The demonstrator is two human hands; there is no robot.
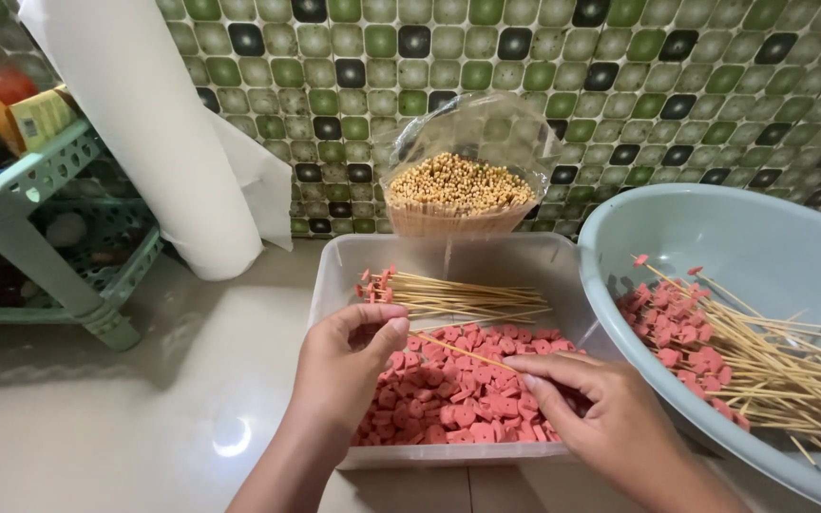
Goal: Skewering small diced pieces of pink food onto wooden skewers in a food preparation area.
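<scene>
My left hand [349, 366] pinches one end of a thin bamboo skewer [463, 354] above a clear plastic tub [334, 285]. My right hand [596, 408] holds the skewer's other end, fingers resting over the pile of small pink sausage slices [458, 399] that fills the tub. Several skewers tipped with a pink slice [458, 296] lie across the tub's far side. To the right, a pale blue-green basin [762, 237] holds many finished skewers [762, 361] with pink slices.
A clear bag of upright bamboo skewers [458, 195] stands behind the tub against the green and black tiled wall. A white paper roll [144, 133] leans at the left, beside a pale green plastic rack [40, 237]. The floor is glossy beige tile.
</scene>
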